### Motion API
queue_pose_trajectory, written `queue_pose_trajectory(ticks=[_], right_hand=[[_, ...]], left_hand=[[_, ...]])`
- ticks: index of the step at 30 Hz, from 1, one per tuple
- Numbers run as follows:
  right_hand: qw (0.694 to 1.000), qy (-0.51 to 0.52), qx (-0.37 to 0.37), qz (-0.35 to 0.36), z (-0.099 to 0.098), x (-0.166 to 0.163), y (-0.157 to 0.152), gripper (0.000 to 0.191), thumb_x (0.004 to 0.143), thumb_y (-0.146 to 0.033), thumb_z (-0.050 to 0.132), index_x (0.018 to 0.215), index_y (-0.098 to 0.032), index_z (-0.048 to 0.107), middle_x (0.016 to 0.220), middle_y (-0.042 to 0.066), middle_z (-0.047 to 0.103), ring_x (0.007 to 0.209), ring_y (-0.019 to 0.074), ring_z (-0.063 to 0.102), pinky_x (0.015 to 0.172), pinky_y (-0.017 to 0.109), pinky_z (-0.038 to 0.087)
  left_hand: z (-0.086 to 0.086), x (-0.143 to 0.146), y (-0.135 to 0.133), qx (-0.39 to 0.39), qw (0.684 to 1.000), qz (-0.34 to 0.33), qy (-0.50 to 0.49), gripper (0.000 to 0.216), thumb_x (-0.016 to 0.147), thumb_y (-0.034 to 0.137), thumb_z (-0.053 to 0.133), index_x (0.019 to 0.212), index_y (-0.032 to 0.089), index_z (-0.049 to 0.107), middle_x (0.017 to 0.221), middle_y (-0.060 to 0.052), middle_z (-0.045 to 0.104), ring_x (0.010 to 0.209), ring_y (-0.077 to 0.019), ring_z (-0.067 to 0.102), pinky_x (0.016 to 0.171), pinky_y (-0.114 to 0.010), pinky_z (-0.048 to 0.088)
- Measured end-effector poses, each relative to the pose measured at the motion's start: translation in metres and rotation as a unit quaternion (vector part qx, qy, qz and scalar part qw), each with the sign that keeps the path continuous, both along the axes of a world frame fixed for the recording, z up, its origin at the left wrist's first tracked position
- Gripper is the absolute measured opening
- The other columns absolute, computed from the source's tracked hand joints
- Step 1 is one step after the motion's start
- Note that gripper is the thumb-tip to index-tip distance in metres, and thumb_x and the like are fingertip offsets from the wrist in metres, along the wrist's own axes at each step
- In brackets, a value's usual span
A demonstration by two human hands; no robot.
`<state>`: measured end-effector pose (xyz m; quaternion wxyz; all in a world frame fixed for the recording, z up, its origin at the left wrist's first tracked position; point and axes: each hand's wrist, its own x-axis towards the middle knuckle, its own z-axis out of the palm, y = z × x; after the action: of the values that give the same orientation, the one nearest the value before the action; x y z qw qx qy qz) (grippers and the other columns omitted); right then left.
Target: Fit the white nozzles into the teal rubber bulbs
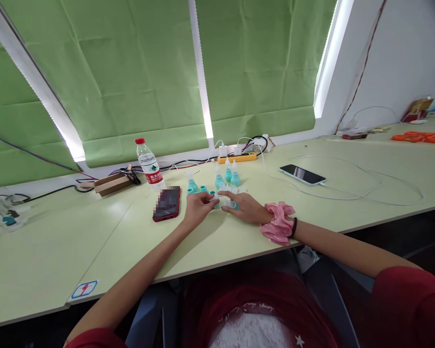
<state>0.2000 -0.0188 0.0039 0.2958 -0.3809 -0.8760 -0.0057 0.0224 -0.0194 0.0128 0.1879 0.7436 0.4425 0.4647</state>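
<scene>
My left hand (198, 209) is closed in a pinch on a small teal squeeze bulb (216, 205) with a whitish top, mostly covered by the fingers. My right hand (247, 208) reaches in from the other side, index finger stretched toward that top and thumb apart below it. A clear plastic piece (229, 204) shows between its thumb and index finger; whether it is gripped is unclear. Behind the hands stand teal bulbs with clear nozzles, one of them a nozzled bulb (219, 181). Open-topped teal bulbs, including an open bulb (203, 189), stand by my left hand.
A red-cased phone (167, 203) and a water bottle (151, 164) are on the left. Behind the bulbs lies a yellow power strip (237, 158) with cables. A charging phone (302, 175) trails its white cable at right. Orange-handled tools (420, 137) lie farther right.
</scene>
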Motion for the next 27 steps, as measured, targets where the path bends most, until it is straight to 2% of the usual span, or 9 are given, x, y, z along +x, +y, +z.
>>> queue_pose_trajectory(ticks=[4,6,9,13,15,17,23,25,27], right_hand=[[0.999,0.032,0.033,-0.013,-0.004,0.002,0.001,0.035,0.080,-0.040,0.042,0.109,-0.022,0.047,0.079,0.003,0.062,0.069,0.0162,0.057,0.060,0.024,0.037],[0.998,0.038,0.043,-0.025,-0.005,0.002,0.003,0.031,0.080,-0.039,0.043,0.105,-0.021,0.049,0.083,0.003,0.063,0.071,0.0164,0.058,0.060,0.024,0.037],[0.998,0.018,0.053,-0.035,-0.006,0.004,0.010,0.031,0.079,-0.035,0.045,0.106,-0.021,0.049,0.082,0.005,0.064,0.072,0.0177,0.059,0.060,0.025,0.037],[0.989,0.011,0.062,-0.133,-0.004,0.013,0.030,0.029,0.076,-0.037,0.048,0.099,-0.020,0.055,0.078,0.006,0.064,0.069,0.0197,0.058,0.057,0.026,0.038],[0.981,-0.003,0.036,-0.190,-0.004,0.022,0.043,0.028,0.075,-0.040,0.049,0.093,-0.021,0.059,0.074,0.006,0.064,0.066,0.0197,0.058,0.053,0.026,0.037],[0.978,-0.023,0.008,-0.206,-0.006,0.030,0.053,0.026,0.073,-0.041,0.050,0.087,-0.023,0.062,0.073,0.005,0.064,0.065,0.0189,0.057,0.049,0.024,0.035],[0.980,0.042,0.014,-0.192,-0.008,0.029,0.049,0.035,0.066,-0.036,0.055,0.097,-0.020,0.053,0.072,0.006,0.061,0.064,0.0199,0.055,0.051,0.026,0.036],[0.984,0.101,-0.005,-0.148,-0.005,0.022,0.039,0.036,0.063,-0.027,0.054,0.097,-0.018,0.046,0.067,0.003,0.058,0.060,0.0179,0.053,0.053,0.027,0.038],[0.980,0.181,-0.066,-0.052,-0.001,0.014,0.028,0.032,0.060,-0.021,0.053,0.091,-0.018,0.042,0.065,0.000,0.057,0.057,0.0153,0.053,0.056,0.027,0.040]], left_hand=[[0.001,-0.001,0.004,-0.144,0.981,-0.093,-0.091,0.036,0.061,0.037,0.063,0.084,0.008,0.064,0.068,-0.007,0.066,0.061,-0.0163,0.061,0.062,-0.030,0.051],[0.001,0.000,0.004,-0.176,0.972,-0.122,-0.095,0.040,0.061,0.037,0.063,0.089,0.009,0.064,0.077,-0.008,0.067,0.069,-0.0172,0.062,0.070,-0.032,0.051],[0.001,0.002,0.003,-0.205,0.964,-0.148,-0.086,0.048,0.063,0.038,0.062,0.101,0.009,0.059,0.084,-0.010,0.066,0.075,-0.0184,0.062,0.072,-0.034,0.051],[0.002,0.004,-0.005,-0.163,0.977,-0.132,-0.040,0.049,0.070,0.036,0.055,0.112,0.011,0.051,0.078,-0.009,0.066,0.062,-0.0142,0.061,0.063,-0.029,0.051],[0.003,0.005,-0.008,-0.122,0.986,-0.113,-0.006,0.038,0.072,0.033,0.051,0.103,0.012,0.056,0.072,-0.007,0.066,0.054,-0.0115,0.058,0.058,-0.027,0.051],[0.002,0.004,-0.009,-0.099,0.990,-0.101,0.018,0.029,0.073,0.032,0.049,0.092,0.012,0.060,0.067,-0.006,0.065,0.050,-0.0105,0.056,0.055,-0.025,0.050],[-0.004,0.004,-0.005,-0.092,0.991,-0.086,0.047,0.025,0.073,0.030,0.047,0.083,0.012,0.060,0.063,-0.005,0.063,0.048,-0.0105,0.055,0.052,-0.023,0.048],[-0.005,0.004,-0.006,-0.089,0.992,-0.084,0.042,0.027,0.073,0.032,0.048,0.087,0.013,0.059,0.063,-0.004,0.063,0.048,-0.0104,0.055,0.052,-0.023,0.047],[-0.004,0.004,-0.006,-0.076,0.994,-0.079,0.023,0.031,0.072,0.035,0.050,0.092,0.013,0.058,0.064,-0.003,0.062,0.049,-0.0099,0.054,0.052,-0.023,0.047]])
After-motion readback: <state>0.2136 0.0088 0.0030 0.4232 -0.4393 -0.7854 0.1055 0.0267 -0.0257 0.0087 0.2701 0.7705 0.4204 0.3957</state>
